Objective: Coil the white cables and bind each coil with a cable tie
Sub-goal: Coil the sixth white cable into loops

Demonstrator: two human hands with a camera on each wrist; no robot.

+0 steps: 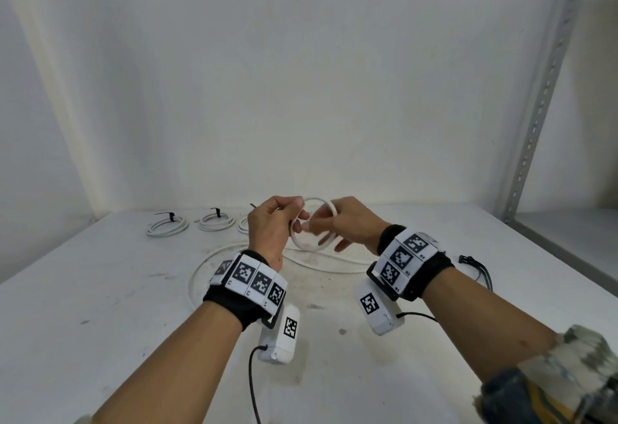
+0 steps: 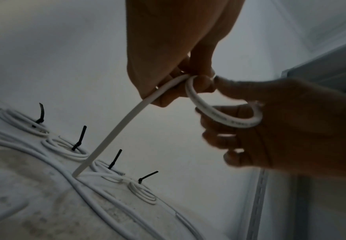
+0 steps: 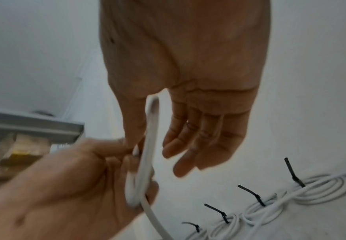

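The white tabletop point(image 1: 100, 340) carries everything, and most of its middle is taken by the loose run of white cable point(image 1: 200, 273) that lies in a wide sweep toward the near edge, left slack so it can feed upward as it is wound. Along the far edge, toward the left corner, finished coils point(image 1: 167, 225) sit in a row, each bound by a black cable tie point(image 1: 215, 213) with its tail sticking up; they are parked there, probably to keep done work away from the feed. The left wrist view shows four of them clearly. More spare ties point(image 1: 478, 269) lie near the right edge.

Above the middle of the tabletop both hands hold a small new loop point(image 1: 312, 226) in the air. The left hand point(image 1: 271, 226) has its fingers curled and pinches the cable where the turns cross, fixing the ring's size, while the tail drops from it to the tabletop. The right hand point(image 1: 347, 223) has the loop resting across its thumb side with the fingers mostly straight and spread through the ring, which seems meant to guide the next turn, not to clamp it. Only about one turn looks formed, so winding has just begun and the tie is not yet needed.
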